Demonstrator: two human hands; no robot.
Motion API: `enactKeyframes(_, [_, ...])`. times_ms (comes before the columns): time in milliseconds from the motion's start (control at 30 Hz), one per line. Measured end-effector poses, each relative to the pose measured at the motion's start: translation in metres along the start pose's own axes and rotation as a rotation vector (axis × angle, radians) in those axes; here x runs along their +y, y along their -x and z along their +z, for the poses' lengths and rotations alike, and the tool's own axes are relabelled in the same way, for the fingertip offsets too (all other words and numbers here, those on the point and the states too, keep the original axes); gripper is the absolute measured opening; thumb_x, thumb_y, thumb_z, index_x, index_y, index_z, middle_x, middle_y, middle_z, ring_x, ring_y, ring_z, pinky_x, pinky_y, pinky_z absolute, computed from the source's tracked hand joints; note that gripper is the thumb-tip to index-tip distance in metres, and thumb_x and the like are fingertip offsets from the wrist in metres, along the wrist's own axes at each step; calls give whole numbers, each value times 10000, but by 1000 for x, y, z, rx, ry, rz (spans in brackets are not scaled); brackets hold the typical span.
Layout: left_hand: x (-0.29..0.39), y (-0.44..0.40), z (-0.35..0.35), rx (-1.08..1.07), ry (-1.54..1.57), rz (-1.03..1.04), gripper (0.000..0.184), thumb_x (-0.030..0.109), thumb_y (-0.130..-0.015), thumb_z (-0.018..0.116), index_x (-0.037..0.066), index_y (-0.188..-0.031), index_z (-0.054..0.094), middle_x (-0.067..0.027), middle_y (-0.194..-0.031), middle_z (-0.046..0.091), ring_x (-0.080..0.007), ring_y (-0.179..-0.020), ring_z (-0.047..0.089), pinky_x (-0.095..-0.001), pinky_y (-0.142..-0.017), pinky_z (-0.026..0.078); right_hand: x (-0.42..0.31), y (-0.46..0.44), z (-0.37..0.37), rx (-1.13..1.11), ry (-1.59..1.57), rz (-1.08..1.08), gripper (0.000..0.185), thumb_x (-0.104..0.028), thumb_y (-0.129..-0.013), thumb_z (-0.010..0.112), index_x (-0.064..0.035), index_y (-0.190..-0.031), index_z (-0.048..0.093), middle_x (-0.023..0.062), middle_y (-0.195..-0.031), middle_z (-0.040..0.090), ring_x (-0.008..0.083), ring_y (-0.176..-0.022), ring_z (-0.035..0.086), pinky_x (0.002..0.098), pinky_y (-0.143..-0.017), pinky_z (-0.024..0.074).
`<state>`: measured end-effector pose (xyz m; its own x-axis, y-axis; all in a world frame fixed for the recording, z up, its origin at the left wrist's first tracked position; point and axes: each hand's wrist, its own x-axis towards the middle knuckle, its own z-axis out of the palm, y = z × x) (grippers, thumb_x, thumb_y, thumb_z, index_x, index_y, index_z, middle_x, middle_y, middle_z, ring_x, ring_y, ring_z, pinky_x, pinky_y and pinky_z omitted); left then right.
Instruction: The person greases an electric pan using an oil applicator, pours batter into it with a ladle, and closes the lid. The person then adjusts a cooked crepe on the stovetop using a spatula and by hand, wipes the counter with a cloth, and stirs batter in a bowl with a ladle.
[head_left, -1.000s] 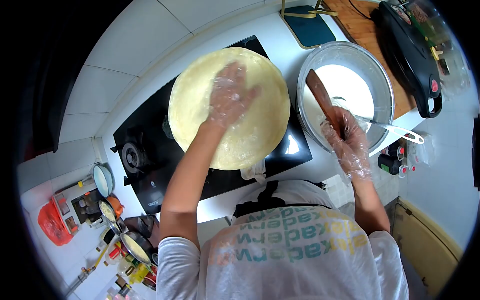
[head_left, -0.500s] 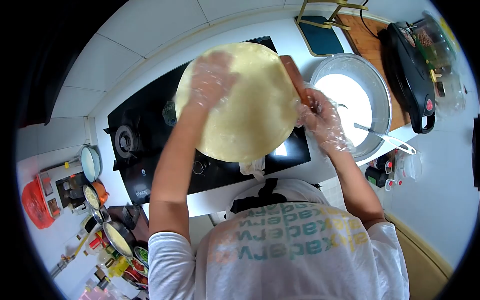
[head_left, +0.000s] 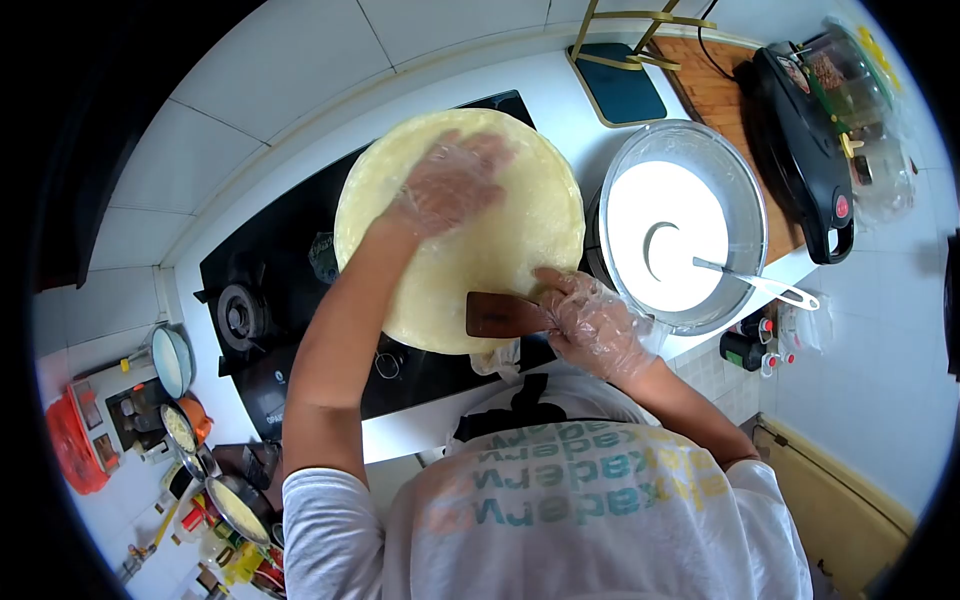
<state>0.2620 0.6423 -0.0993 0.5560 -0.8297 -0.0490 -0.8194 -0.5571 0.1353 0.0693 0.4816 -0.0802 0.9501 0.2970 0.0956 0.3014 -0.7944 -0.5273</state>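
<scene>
A large, round, pale-yellow crepe (head_left: 520,235) spreads above the black gas hob, covering whatever pan or plate is beneath it. My left hand (head_left: 457,187), in a clear plastic glove, lies over its upper middle with the fingers outstretched; it holds nothing. Also gloved, my right hand (head_left: 600,325) is at the lower right rim, wrapped around the handle of a brown wooden spatula (head_left: 500,315). The flat blade points left across the crepe's lower edge. Just right of this hand stands a big bowl (head_left: 742,205) of white batter (head_left: 665,225).
A white-handled ladle (head_left: 775,287) leans in the bowl. Behind it are a wooden board (head_left: 700,70) and a black electric appliance (head_left: 800,150). A bare burner (head_left: 240,315) sits left on the hob (head_left: 280,270). Pans and bottles crowd the lower left.
My right hand has moved left and down, swinging the spatula from the crepe's right rim to lie over its lower edge. My left hand has shifted slightly right on the crepe.
</scene>
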Motion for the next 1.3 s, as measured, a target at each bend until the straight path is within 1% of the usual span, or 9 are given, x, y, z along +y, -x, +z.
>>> enactKeyframes(200, [-62, 28, 4, 184, -318, -709, 480, 344, -853, 407, 75, -1251, 407, -109, -1288, 394, -256, -1230, 312, -414, -1028, 212, -6, -4, -1, 13, 0, 34, 302, -57, -600, 639, -62, -892, 564, 120, -1090, 536, 301, -936, 544, 349, -691, 489])
enactKeyframes(300, [-21, 19, -38, -8, -178, -522, 477, 337, -845, 441, 68, -1239, 417, -116, -1288, 389, -262, -1237, 302, -414, -1025, 223, -8, -7, 0, 23, 2, 30, 315, -49, -598, 635, -70, -904, 565, 116, -1079, 540, 294, -918, 547, 349, -681, 488])
enactKeyframes(367, [-10, 16, 8, 297, -50, -103, 468, 339, -835, 469, 68, -1216, 438, -111, -1280, 396, -260, -1227, 316, -414, -1024, 227, -8, -7, 1, 42, 16, 13, 322, -45, -595, 634, -76, -909, 567, 113, -1077, 541, 289, -911, 548, 348, -677, 489])
enactKeyframes(467, [-7, 2, 21, 202, -44, 48, 547, 463, -833, 428, 49, -1188, 465, -109, -1236, 448, -232, -1210, 339, -402, -1022, 202, -9, -7, 4, 57, 37, -1, 327, -41, -591, 632, -82, -909, 570, 107, -1082, 540, 282, -911, 548, 347, -679, 492])
enactKeyframes(667, [-72, 23, 9, 272, -308, -801, 560, 489, -807, 460, 98, -1208, 462, -71, -1268, 428, -202, -1217, 337, -453, -1018, 185, -12, -7, -1, -24, 14, 57, 326, -56, -606, 629, -80, -926, 573, 105, -1129, 516, 285, -957, 531, 351, -711, 490])
enactKeyframes(800, [-28, -4, 12, 405, -164, -277, 614, 510, -751, 527, 118, -1218, 456, -105, -1275, 415, -243, -1201, 347, -461, -1003, 203, -12, -6, 1, -41, 1, 78, 308, -68, -623, 628, -63, -926, 573, 113, -1139, 505, 300, -968, 533, 355, -724, 480])
enactKeyframes(1033, [-43, -57, -6, 57, 71, -532, 589, 510, -655, 584, 196, -1150, 528, -76, -1273, 427, -234, -1225, 323, -463, -972, 249, -7, -3, 8, -10, -14, 77, 345, -89, -625, 636, -88, -965, 574, 97, -1185, 468, 289, -1013, 493, 358, -755, 486])
enactKeyframes(1200, [-80, -45, 8, 236, 119, -652, 399, 411, -735, 587, 237, -1092, 556, -50, -1225, 474, -250, -1193, 372, -445, -954, 307, -5, -6, 6, -15, -29, 117, 331, -94, -630, 644, -88, -953, 573, 95, -1190, 460, 293, -1008, 493, 364, -738, 490])
enactKeyframes(1300, [-81, -40, 16, 427, 134, -519, 408, 428, -733, 575, 205, -1074, 559, -60, -1227, 472, -240, -1183, 385, -439, -957, 306, -2, -5, 7, -2, -43, 102, 325, -105, -642, 640, -91, -959, 574, 94, -1198, 452, 291, -1009, 492, 364, -735, 490])
